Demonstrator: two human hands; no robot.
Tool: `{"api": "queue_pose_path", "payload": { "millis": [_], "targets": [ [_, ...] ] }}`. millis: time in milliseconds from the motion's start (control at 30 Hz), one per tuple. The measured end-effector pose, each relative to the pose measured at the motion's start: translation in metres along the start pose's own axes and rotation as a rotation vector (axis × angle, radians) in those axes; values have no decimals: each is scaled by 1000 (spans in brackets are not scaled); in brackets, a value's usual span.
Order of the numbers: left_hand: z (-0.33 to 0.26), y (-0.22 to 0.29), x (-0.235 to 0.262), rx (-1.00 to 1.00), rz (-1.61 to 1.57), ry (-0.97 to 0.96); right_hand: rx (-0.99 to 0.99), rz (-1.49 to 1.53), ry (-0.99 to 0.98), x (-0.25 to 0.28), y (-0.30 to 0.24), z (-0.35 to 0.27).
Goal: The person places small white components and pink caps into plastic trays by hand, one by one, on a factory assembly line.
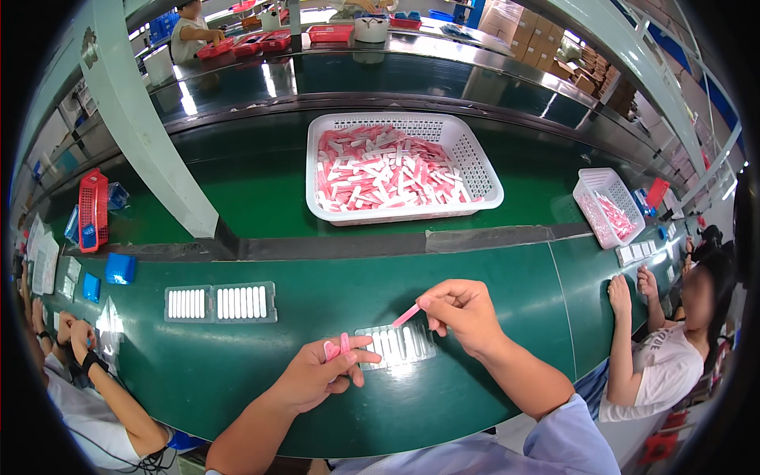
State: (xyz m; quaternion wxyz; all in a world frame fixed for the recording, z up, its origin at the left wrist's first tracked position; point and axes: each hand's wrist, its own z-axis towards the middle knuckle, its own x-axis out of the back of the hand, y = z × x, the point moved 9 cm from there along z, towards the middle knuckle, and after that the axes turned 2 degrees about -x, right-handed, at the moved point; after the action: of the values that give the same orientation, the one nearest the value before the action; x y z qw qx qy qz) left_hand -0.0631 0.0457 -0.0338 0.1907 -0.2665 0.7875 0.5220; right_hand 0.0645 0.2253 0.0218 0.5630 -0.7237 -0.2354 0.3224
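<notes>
Between the thumb and fingers of my right hand (463,313) is a slim pink stick (407,315), its lower end over the clear plastic tray (431,348). My left hand (321,376) is closed round a few more pink sticks (344,343), whose rounded ends poke out between the fingers. Its fingertips reach the tray's left edge. Long narrow slots run side by side in this tray; glare hides which ones are filled. To the left lies an opened clear case (212,304) with white sticks lined up in both halves.
Beyond a dark ledge (332,247), a white perforated basket (404,214) holds a heap of pink and white sticks. A smaller basket (606,210) stands far right, near a co-worker (661,356). Another person's arms (111,380) are at left, near blue packs (120,269). A metal post (150,119) rises at left.
</notes>
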Motion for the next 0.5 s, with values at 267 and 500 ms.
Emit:
{"api": "queue_pose_path", "payload": {
  "millis": [267, 500],
  "targets": [
    [3, -4, -1, 70, -14, -28, -175, -256, -304, 0, 14, 13],
    [0, 1, 0, 110, -109, -27, 884, -1160, -197, -47, -23, -40]
  ]
}}
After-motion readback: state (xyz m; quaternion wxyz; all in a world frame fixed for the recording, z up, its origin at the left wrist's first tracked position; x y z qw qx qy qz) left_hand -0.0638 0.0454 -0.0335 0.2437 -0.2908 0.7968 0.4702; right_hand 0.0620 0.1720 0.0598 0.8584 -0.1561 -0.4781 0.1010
